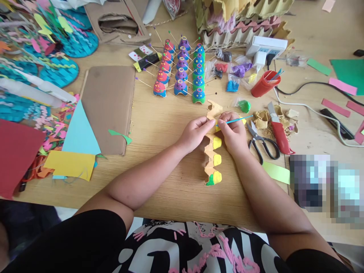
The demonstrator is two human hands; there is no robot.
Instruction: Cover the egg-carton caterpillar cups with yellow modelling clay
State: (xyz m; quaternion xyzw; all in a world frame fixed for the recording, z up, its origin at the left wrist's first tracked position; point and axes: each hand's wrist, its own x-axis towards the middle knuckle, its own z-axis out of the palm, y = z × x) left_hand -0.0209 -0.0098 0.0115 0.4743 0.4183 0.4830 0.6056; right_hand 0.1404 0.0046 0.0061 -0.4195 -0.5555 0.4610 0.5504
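A strip of egg carton [209, 151], its humps partly covered in yellow and one end in green, hangs between my two hands. My left hand [196, 131] pinches its upper part from the left side. On the right, my right hand [233, 132] has its fingers closed round a thin blue tool [239, 119] and rests against the same strip. The tool's near end is hidden at the fingers. Beyond the hands stand decorated strips in red [163, 77], purple [181, 74] and green with blue [198, 79], with pins sticking out.
Scissors [263, 142] and a red-handled knife [278, 132] lie right of my right hand, near carton scraps [261, 118]. A red cup [263, 85] and a white power strip [267, 45] are behind. Cardboard [106, 110] and coloured paper [81, 132] lie left.
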